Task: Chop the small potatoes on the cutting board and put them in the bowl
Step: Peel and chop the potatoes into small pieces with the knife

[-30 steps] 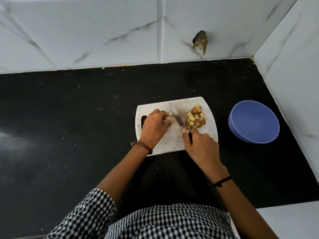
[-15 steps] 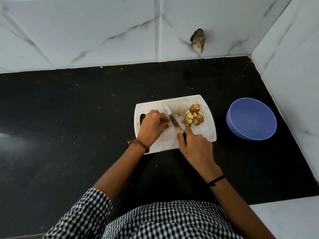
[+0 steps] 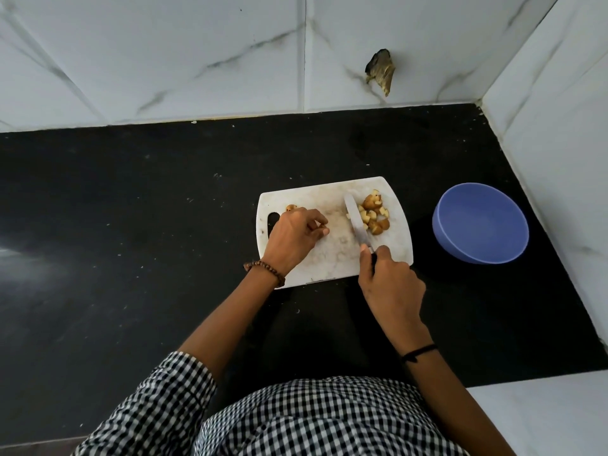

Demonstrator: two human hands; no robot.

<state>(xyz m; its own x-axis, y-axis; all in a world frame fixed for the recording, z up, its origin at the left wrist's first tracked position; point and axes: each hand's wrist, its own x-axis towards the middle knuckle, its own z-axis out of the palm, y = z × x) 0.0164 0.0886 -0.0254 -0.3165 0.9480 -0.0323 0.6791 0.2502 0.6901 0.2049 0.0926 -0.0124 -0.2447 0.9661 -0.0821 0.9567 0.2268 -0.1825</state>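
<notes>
Here, most of my view is a black stone countertop point(image 3: 131, 241), which runs from the left edge to the right corner. A white marble-look tiled wall point(image 3: 164, 54) closes it off along the top and down the right side. The person's black-and-white checked shirt point(image 3: 312, 419) fills the bottom centre.

Just right of centre lies a white plastic cutting board point(image 3: 332, 258) with a handle slot at its left end. A round blue plastic bowl point(image 3: 480, 225) stands on the counter right of the board, near it but not touching.

The left hand point(image 3: 296, 238) rests over the left half of the board with its fingers curled under. I cannot tell whether they pinch anything. The right hand point(image 3: 391, 284) sits at the board's lower right edge, wrapped firmly round the dark handle of a silver-bladed kitchen knife point(image 3: 357, 222). The blade points toward the top of the frame and lies against the left side of the heap.

That heap of chopped brown-skinned potato pieces point(image 3: 375, 215) sits in the board's upper right part. One small potato piece point(image 3: 291, 208) lies apart, just above the left knuckles.

A brown bead bracelet point(image 3: 266, 269) rings the left wrist, and a thin black thread band point(image 3: 419, 352) rings the right. A dark ragged patch point(image 3: 380, 70) marks the wall at upper right.
</notes>
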